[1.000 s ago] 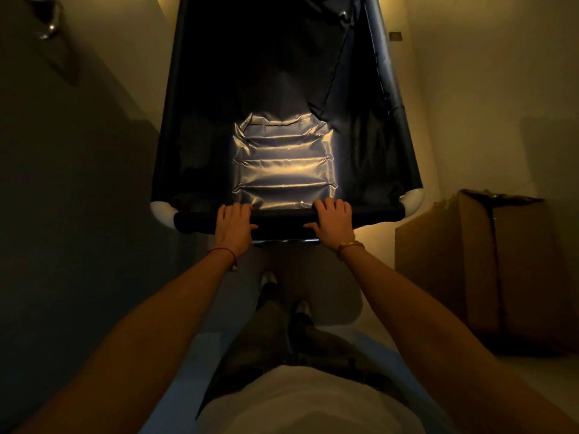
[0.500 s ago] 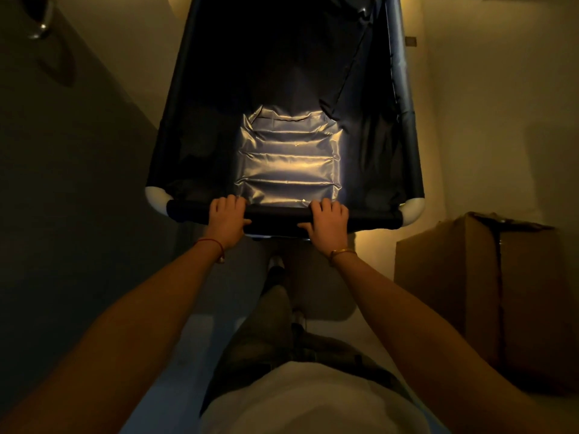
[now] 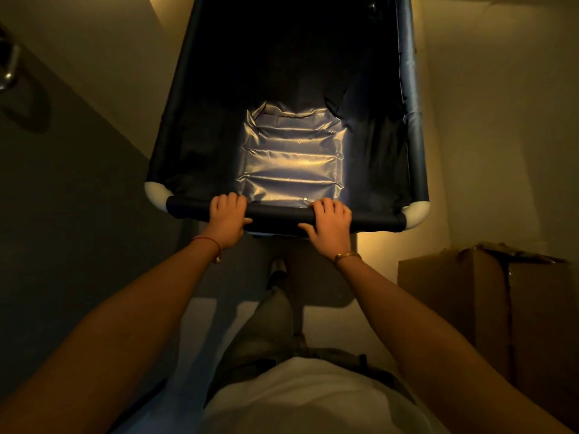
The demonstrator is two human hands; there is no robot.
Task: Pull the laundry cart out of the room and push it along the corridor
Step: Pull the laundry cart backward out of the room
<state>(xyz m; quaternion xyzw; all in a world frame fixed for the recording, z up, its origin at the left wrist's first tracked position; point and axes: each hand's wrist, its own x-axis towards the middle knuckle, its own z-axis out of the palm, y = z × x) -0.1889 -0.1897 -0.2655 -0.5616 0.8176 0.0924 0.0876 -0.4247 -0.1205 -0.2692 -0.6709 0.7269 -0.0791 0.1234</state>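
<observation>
Laundry cart (image 3: 282,89) sits straight ahead of my hands, dark liner looks empty, near rail (image 3: 279,214) under my palms. Can't tell room from corridor in this light; I'd judge travel underway, most left. Left hand (image 3: 227,219) and right hand (image 3: 330,222) both clenched on the rail, arms extended. Cardboard box (image 3: 488,308) right of right hand, apart.

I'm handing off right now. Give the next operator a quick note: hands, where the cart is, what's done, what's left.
Left hand and right hand: both closed on the laundry cart near rail, fingers curled over it.
Cart: straight ahead between the walls, with only a shiny liner panel visible inside.
Cardboard box stands on the floor to the right.
Done: cart gripped.
Left: roll it on along the corridor; I cannot tell how far remains.
</observation>
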